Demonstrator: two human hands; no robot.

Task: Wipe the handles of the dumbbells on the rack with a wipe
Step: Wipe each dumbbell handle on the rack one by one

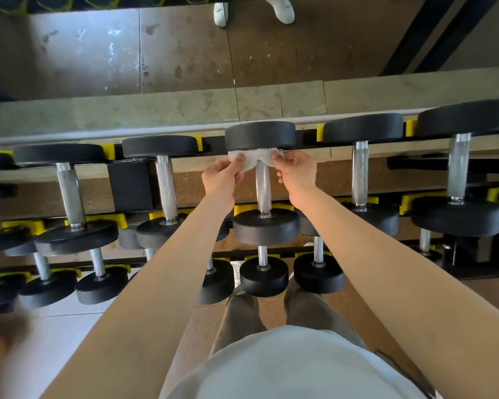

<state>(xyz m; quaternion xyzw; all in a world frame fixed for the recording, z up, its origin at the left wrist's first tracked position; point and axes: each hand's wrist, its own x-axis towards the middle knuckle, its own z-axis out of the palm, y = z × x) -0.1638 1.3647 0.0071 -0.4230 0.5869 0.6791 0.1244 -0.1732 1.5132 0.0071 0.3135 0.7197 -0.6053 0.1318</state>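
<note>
In the head view, the wipe lies draped over the far end of the handle of the middle dumbbell on the rack. We judge it best to pull the wipe taut, wrap it round the handle and draw it nearward. Our left hand pinches the wipe left of the handle, and our right hand pinches it on the right. Both arms reach forward, nearly straight.

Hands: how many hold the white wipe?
2. The left hand pinches the left end of the wipe, the right hand its right end, either side of the dumbbell handle.
</note>
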